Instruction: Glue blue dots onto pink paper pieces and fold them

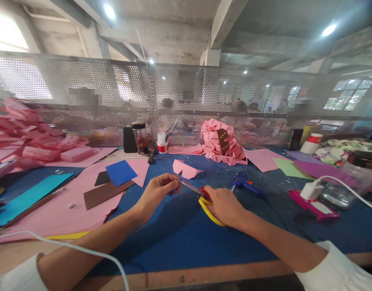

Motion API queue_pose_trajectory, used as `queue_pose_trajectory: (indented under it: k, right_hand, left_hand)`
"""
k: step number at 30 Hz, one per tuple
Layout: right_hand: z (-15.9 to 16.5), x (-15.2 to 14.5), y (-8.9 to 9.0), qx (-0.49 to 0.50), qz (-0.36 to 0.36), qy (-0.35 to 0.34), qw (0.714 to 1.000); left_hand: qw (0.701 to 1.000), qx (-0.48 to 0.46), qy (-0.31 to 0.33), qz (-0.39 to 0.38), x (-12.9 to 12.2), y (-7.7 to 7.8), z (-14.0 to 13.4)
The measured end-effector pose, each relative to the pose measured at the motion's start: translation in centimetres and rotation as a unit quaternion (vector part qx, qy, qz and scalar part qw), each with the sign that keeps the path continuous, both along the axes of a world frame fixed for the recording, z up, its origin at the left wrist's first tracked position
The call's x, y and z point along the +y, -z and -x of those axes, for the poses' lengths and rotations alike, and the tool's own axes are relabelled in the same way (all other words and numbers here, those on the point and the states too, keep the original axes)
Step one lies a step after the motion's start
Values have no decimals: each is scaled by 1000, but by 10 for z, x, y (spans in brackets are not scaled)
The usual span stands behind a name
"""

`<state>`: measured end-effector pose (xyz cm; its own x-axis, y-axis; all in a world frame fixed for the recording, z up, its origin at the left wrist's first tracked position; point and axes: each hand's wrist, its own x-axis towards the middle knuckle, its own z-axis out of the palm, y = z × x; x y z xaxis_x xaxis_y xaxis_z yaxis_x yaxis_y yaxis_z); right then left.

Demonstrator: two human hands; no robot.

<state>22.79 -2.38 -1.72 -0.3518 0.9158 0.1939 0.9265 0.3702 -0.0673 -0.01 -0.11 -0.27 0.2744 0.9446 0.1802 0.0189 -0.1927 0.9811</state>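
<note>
The small blue piece [181,178] sits at the tips of the scissors [204,206]. Your left hand [161,184] pinches it between thumb and fingers; your right hand [224,205] is closed around the scissors' handles. Whether the blades are parted, you can't tell here. Best keep those left fingertips off the blade line and turn the piece, not your wrist. Mind the folded pink paper [189,170] just beyond the scissors and the glue gun [248,186] to their right; the blue mat [176,238] on your side of the scissors gives room, down to the table's front edge [204,270].
</note>
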Motion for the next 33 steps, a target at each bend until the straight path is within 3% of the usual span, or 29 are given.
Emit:
queue_pose_trajectory:
  k: [33]
  right_hand:
    - [2,-3,-6,-17,14,9,1000]
  left_hand:
    - [1000,5,-10,6,-2,-3,-2]
